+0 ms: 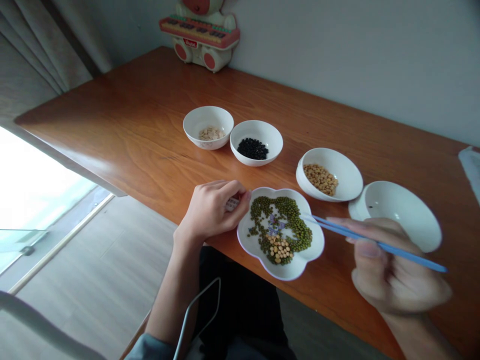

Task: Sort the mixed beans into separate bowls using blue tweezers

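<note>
- Right hand [399, 280], blurred: closed round blue chopsticks [416, 258], tips by the right rim of the flower-shaped dish [288, 272]; whether they pinch anything, I cannot tell.
- Left hand [212, 207]: loosely curled at the dish's left rim; a small printed thing [231, 203] shows in the curl — grip unclear, print unreadable.
- Dish: at the tabletop's [120, 125] near edge, holding green beans [288, 207] and pale beans [279, 249].
- Step, I judge: chopstick picking at the dish — next calls for a light, steady pinch.
- Writing: "Music" on the toy [208, 31] near the tabletop's far-left corner.
</note>
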`<state>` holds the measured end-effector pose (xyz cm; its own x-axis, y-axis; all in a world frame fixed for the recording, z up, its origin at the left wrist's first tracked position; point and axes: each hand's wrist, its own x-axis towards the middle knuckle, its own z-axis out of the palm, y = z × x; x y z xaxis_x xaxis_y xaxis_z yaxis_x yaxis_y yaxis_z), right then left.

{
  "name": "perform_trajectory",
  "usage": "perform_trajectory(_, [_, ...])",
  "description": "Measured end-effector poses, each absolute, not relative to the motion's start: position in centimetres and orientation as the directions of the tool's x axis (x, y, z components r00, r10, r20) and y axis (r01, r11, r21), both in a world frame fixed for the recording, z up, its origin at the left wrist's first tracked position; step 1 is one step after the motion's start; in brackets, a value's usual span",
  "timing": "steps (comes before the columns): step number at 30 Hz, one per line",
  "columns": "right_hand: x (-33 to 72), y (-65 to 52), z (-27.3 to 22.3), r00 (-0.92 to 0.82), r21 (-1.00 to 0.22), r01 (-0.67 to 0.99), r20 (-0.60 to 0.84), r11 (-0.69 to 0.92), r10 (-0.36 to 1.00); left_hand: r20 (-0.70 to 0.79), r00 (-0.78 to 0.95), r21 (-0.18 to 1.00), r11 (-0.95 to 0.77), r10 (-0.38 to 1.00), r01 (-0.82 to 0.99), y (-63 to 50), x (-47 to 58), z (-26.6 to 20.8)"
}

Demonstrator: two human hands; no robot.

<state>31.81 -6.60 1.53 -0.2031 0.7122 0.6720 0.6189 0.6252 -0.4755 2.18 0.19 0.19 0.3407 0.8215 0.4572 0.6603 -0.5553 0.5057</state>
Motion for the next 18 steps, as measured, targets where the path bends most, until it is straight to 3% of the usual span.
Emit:
perform_trajectory(5, [29.9, -6.6, 2.0, -0.441, -0.511, 0.475, 0.567, 0.716, 0.696, 0.463, 0.34, 0.505, -0.559, 0.818, 0.658, 0.2, 2.2, 0.1])
perform_trajectory(11, [29.4, -6.6, 1.7, -0.437, -0.539, 0.496, 0.522, 0.681, 0.732, 0.464, 0.339, 0.505, -0.559, 0.818, 0.658, 0.2, 2.3, 0.1])
perform_trajectory(18, [29.5, -6.5, 1.2, -0.471, -0.476, 0.531, 0.522, 0.701, 0.711, 0.459, 0.342, 0.506, -0.558, 0.82, 0.658, 0.2, 2.2, 0.0])
